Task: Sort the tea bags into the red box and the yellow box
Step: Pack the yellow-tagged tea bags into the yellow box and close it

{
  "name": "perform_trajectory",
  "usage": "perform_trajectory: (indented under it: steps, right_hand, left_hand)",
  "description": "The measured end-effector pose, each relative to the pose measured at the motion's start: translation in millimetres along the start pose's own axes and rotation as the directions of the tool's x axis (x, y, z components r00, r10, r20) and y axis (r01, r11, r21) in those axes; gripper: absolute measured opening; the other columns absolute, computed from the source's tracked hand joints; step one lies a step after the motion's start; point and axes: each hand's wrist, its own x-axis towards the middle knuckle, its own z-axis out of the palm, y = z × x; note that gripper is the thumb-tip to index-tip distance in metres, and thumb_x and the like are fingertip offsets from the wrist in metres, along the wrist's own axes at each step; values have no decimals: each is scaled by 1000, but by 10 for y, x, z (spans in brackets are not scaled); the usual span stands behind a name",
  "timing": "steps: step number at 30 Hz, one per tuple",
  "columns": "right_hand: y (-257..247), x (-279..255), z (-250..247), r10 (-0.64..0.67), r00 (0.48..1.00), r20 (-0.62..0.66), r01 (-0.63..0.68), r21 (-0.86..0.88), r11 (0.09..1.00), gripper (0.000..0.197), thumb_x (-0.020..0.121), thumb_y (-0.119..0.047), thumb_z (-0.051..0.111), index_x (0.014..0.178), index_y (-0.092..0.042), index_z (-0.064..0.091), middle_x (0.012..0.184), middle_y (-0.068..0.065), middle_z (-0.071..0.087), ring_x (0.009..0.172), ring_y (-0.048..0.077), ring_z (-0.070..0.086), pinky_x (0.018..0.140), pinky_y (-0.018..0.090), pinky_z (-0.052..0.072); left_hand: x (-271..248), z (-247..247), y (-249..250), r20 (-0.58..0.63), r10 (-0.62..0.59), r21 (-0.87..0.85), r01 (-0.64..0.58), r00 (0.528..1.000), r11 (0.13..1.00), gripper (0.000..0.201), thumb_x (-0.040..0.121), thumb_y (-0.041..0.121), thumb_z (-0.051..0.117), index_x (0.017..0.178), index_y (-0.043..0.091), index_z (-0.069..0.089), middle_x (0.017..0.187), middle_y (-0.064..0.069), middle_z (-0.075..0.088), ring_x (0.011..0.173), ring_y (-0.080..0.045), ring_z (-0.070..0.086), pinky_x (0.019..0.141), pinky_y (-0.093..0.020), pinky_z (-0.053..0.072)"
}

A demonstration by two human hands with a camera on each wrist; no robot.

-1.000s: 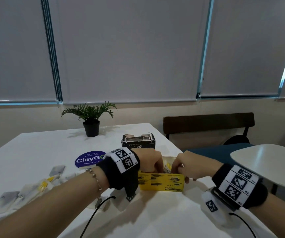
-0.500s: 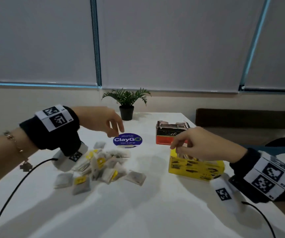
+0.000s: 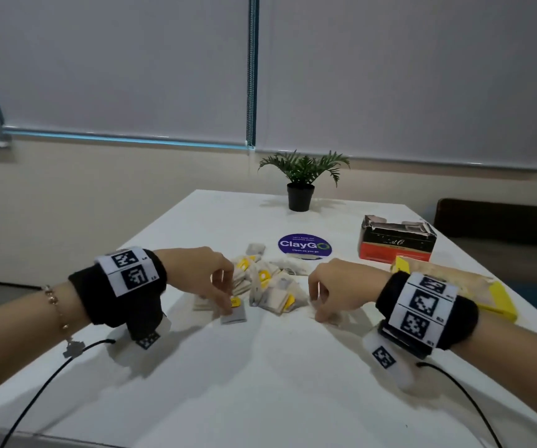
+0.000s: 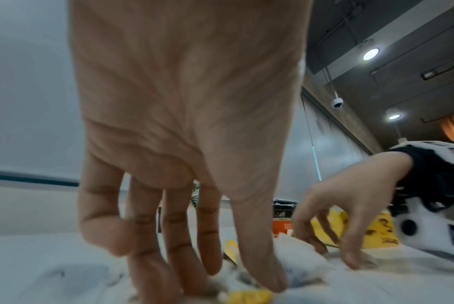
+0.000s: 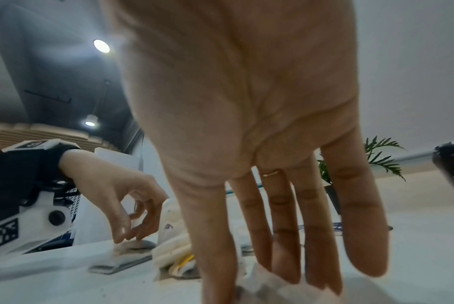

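The tea bags [image 3: 270, 282] lie heaped at mid-table. The left hand [image 3: 202, 276] pinches one at the heap's 8 o'clock edge; the right hand [image 3: 338, 289] pinches another at 4 o'clock. The red box [image 3: 396, 242] stands at 2 o'clock — the yellow box [image 3: 496, 295] nearer, at 3 o'clock.

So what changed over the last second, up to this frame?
Both hands left the yellow cardboard box: left hand and right hand now reach down onto the pile of paper tea bags, fingertips touching bags. The red-and-black box stayed put.
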Motion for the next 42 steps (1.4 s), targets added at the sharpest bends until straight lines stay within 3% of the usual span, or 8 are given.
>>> perform_trajectory:
  steps: [6,9,12,16,25,28,36,42]
  right_hand:
    - [0,45,-22,57,994,88,-62,65,996,19,74,-25,79,80,-25,61,88,-5,64,82,17,61,66,26,49]
    - [28,39,-35,90,990,104,-101,101,990,36,73,-25,80,100,-23,57,99,-5,61,88,17,59,71,27,49]
    - [35,34,-47,101,990,103,-110,86,990,37,75,-29,80,107,-21,62,96,-7,59,83,12,56,58,18,42]
    - [74,27,-29,116,989,90,-125,106,986,21,75,-30,79,75,-27,58,71,-14,51,61,4,45,48,16,31]
    - [272,-50,-158,11,997,81,-48,473,880,11,80,-14,77,90,-14,71,91,8,73,76,15,69,80,28,55]
    - [277,-67,-159,5,998,55,-35,572,819,7,85,-9,72,91,-11,72,93,10,74,78,16,71,85,29,58]
    - [239,-118,-354,43,986,-158,76,675,734,6,85,-3,70,88,-4,75,69,6,70,62,15,64,63,22,54]
    - [278,-15,-660,230,837,-497,220,690,690,7,80,-8,77,76,-8,71,75,12,72,64,18,68,70,32,60]
  left_hand:
    - [44,144,30,-11,29,80,-28,1000,996,39,78,50,71,107,28,61,87,19,52,85,-6,50,66,-21,35]
    - [81,132,54,17,36,31,-37,999,999,34,77,43,75,101,25,60,85,20,50,86,-8,51,64,-16,35]
    - [90,97,69,51,57,0,-57,997,998,38,74,38,79,99,26,54,92,17,52,86,-9,54,68,-20,39]
    - [85,73,104,41,98,-30,-97,994,995,47,69,33,84,93,28,43,97,11,57,78,-7,56,72,-25,44]
    - [24,16,117,67,131,-207,-115,989,972,36,64,50,83,85,39,57,74,25,61,65,1,53,69,-20,41]
    - [3,15,144,76,176,-281,-148,982,948,19,75,40,78,86,32,65,77,14,68,67,-4,60,68,-19,43]
    - [-58,-436,275,-83,217,-426,-232,973,875,25,82,18,76,100,20,58,76,-4,73,65,-13,67,62,-23,53]
    - [219,-762,541,-398,51,-521,-272,916,809,9,84,15,72,84,6,69,66,-3,69,60,-10,64,55,-18,52]
